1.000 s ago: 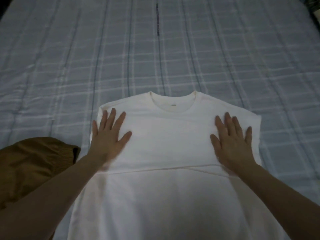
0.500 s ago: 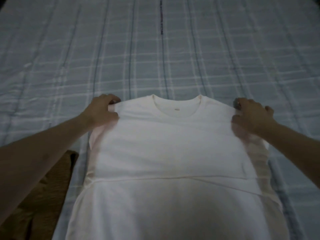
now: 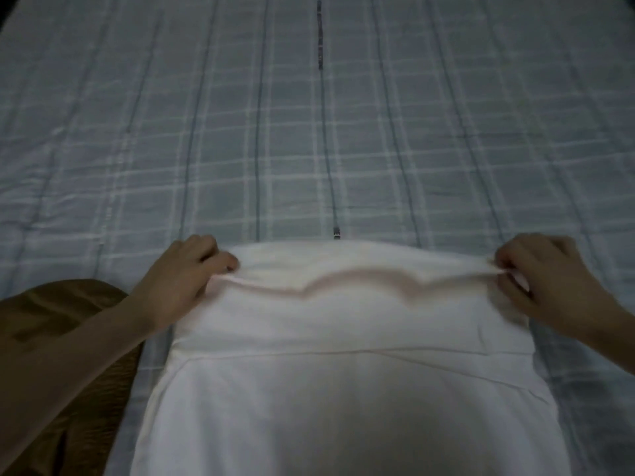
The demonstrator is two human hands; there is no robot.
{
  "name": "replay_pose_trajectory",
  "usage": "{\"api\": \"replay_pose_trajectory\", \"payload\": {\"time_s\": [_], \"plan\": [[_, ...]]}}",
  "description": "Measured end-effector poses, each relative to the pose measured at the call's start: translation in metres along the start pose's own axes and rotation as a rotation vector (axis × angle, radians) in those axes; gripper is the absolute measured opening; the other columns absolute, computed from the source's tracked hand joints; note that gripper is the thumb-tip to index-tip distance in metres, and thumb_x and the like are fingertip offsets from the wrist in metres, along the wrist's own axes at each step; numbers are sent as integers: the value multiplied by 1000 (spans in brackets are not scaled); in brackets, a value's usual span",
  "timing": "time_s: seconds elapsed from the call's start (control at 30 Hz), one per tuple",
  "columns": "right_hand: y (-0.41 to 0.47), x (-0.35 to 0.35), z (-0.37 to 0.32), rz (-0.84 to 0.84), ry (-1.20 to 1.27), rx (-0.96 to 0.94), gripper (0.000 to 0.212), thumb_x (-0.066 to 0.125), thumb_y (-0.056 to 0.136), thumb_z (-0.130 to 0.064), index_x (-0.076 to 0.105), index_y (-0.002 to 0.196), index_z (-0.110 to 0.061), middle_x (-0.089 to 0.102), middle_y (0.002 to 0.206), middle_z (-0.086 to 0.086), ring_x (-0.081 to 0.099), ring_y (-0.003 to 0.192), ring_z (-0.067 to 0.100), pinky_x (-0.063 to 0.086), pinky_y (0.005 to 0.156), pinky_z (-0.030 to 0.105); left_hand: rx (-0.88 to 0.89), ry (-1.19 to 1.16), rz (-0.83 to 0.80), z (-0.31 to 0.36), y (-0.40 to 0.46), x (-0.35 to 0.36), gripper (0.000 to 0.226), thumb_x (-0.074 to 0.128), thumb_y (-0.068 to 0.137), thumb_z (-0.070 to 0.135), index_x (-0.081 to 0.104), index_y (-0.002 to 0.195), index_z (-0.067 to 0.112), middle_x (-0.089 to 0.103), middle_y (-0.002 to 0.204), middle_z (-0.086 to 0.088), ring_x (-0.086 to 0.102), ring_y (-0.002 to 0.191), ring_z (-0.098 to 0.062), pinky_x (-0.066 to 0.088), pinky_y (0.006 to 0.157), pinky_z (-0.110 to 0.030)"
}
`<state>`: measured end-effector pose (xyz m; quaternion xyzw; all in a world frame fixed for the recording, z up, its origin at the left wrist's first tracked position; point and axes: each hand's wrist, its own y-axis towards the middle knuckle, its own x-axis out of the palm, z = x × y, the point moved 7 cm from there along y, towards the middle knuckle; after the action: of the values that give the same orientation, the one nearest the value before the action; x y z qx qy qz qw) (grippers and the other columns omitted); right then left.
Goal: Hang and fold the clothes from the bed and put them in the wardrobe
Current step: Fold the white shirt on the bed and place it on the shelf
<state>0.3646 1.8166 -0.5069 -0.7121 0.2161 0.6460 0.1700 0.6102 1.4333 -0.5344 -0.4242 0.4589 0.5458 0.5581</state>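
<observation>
1. L hand (image 3: 182, 273): fingers curled, gripping the far left corner of the white t-shirt (image 3: 343, 389); thumb lies on top of the cloth.
2. R hand (image 3: 546, 280): fingers curled too, pinching the far right corner of the same shirt between thumb & fingertips.
3. Both hands are level w/ each other, w/ the shirt's far end stretched between them. That end is lifted & turned toward the person, blurred, w/ a wavy shadowed edge across the middle.
4. Rest of the shirt lies flat on the bed, running from the hands down to the bottom edge of view. An earlier fold line crosses it below the hands.
5. Bed cover (image 3: 309, 132): pale blue plaid quilt, dark stripes running away from the person, filling the far part of view.
6. Brown garment (image 3: 51, 338): bunched on the quilt at left, under the L forearm, just beside the shirt.
</observation>
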Motion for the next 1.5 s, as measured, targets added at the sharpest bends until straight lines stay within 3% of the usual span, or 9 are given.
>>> {"api": "replay_pose_trajectory", "payload": {"time_s": [0.13, 0.33, 0.47, 0.63, 0.73, 0.9, 1.13, 1.33, 1.5], "plan": [[-19, 20, -3, -170, -52, -39, 28, 44, 79, -34, 61, 91, -17, 60, 86, 0, 60, 78, 28, 36, 74, 39, 11, 58, -162, 3, -14, 10, 36, 44, 86, 30, 61, 117, 21, 52, 100, 1, 51, 82, -21, 37, 69, -33], [18, 3, -16, -4, -8, 64, 40, 39, 82, -27, 60, 111, -10, 59, 106, 13, 56, 92, 35, 40, 75, 41, -91, 50, 31, 31, 20, -12, 39, 38, 92, 29, 59, 123, 18, 54, 124, -8, 52, 106, -30, 37, 87, -40], [19, 45, -9, -187, -10, 204, 62, 25, 93, -45, 27, 151, -21, 25, 157, 9, 26, 141, 28, 18, 113, 51, -290, 25, -129, 26, 24, 34, 55, 23, 97, 47, 36, 148, 31, 29, 158, -3, 25, 144, -25, 11, 117, -48], [2, 79, 6, -375, 79, 305, 69, 3, 85, -63, -7, 150, -42, -6, 161, -7, -4, 149, 17, 0, 118, 43, -415, 50, -235, 14, 18, 59, 67, 12, 89, 52, 17, 154, 36, 15, 163, 1, 10, 149, -21, 0, 118, -42], [7, 70, 9, -428, 137, 235, 75, 14, 80, -58, -2, 149, -33, 3, 161, 4, 6, 148, 27, 8, 118, 44, -342, -51, -261, 7, 21, 50, 75, 21, 80, 45, 25, 154, 31, 20, 161, -4, 19, 147, -25, 13, 116, -45], [16, 36, 7, -343, -24, 120, 45, 64, 86, -28, 59, 129, -18, 57, 133, 10, 56, 118, 31, 45, 93, 40, -300, -54, -214, -7, 19, 17, 60, 49, 70, 36, 61, 128, 23, 60, 123, -8, 58, 111, -33, 46, 89, -42], [10, 19, -9, -660, -68, 131, 29, 65, 83, -25, 51, 108, -21, 51, 102, 0, 54, 101, 22, 46, 81, 34, -374, 210, -433, 6, 27, -11, 40, 65, 81, 30, 54, 120, 28, 55, 112, 2, 54, 105, -22, 43, 79, -34], [-21, -31, -45, -229, -127, -133, 33, 77, 63, -25, 60, 89, -13, 54, 91, 8, 58, 80, 32, 40, 61, 34, -330, 122, -303, 40, -9, -38, 27, 65, 78, 21, 46, 98, 25, 51, 93, 7, 57, 86, -22, 42, 63, -33], [-89, -59, -73, -121, -88, -211, 39, 84, 52, -20, 61, 83, -12, 55, 88, 10, 55, 71, 32, 43, 56, 34, -111, 79, -92, 75, -71, -55, 36, 71, 64, 9, 48, 89, 21, 53, 83, 0, 56, 69, -28, 42, 55, -32]]}}
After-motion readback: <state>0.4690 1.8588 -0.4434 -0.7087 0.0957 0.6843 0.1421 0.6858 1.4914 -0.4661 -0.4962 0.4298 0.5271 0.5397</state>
